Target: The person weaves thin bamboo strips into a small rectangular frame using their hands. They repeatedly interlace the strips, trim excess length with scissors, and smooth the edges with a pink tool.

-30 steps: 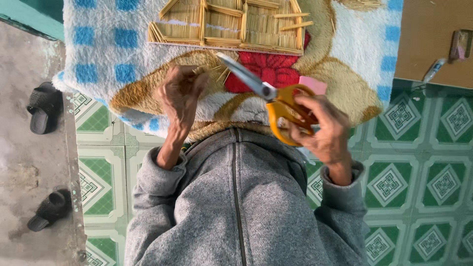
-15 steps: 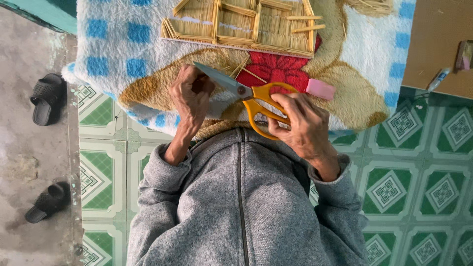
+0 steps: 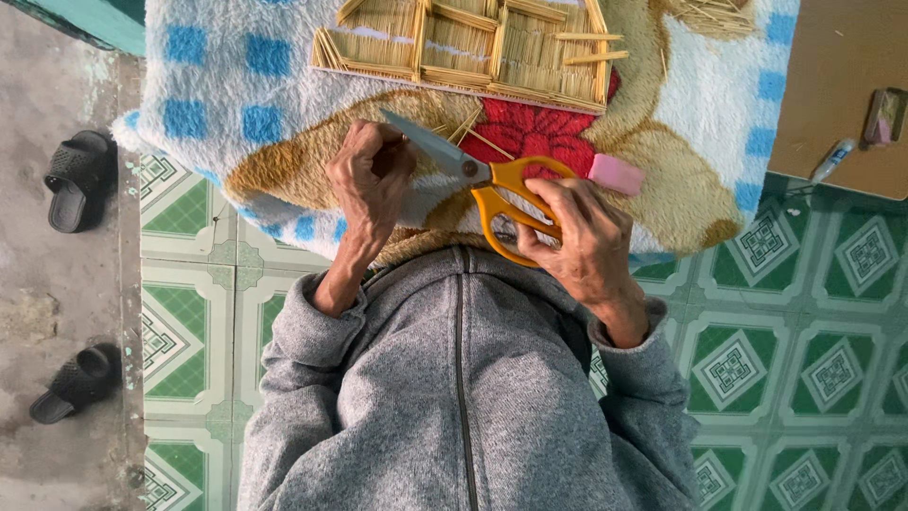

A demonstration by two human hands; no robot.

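Scissors at the blanket's near edge

Room is tight from where I watch — both hands work right at the lower border of the fluffy blanket, with the grey sweater just beneath and green patterned tiles open on either side. My right hand has its fingers through the orange loops of the scissors, wrapped shut on them; the blades look closed and point up-left. My left hand is pinched shut on a thin stick close by the blade tip, wrist bent back. Beyond lies the stick-built frame, with a pink eraser just beside the scissors — black sandals rest well apart on the concrete.
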